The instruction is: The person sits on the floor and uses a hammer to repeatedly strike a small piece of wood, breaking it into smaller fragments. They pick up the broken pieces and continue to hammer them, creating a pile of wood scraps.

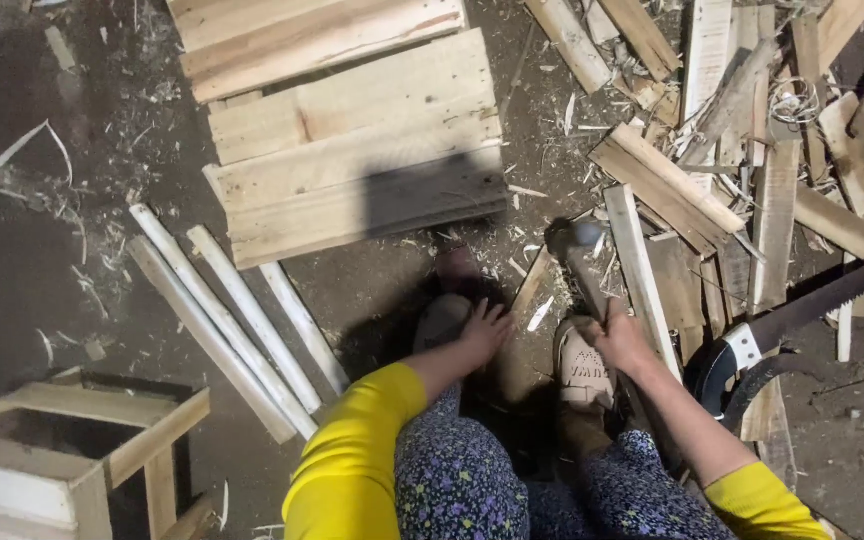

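Observation:
My right hand (619, 338) is closed around the wooden handle of a hammer (580, 262). Its dark head points away from me, near a pale slat (640, 268). My left hand (484, 330) rests with spread fingers on a short piece of wood (528, 296) lying on the floor between my feet. One light shoe (584, 368) sits just under my right hand, and the other foot (442, 318) is beside my left hand. Yellow sleeves cover both my arms.
A panel of joined planks (352, 150) lies ahead. Several white slats (222, 310) lie to the left, above an open wooden box frame (82, 440). Scrap boards (732, 130) are heaped at the right, with a black-handled hand saw (752, 350). Shavings litter the dark floor.

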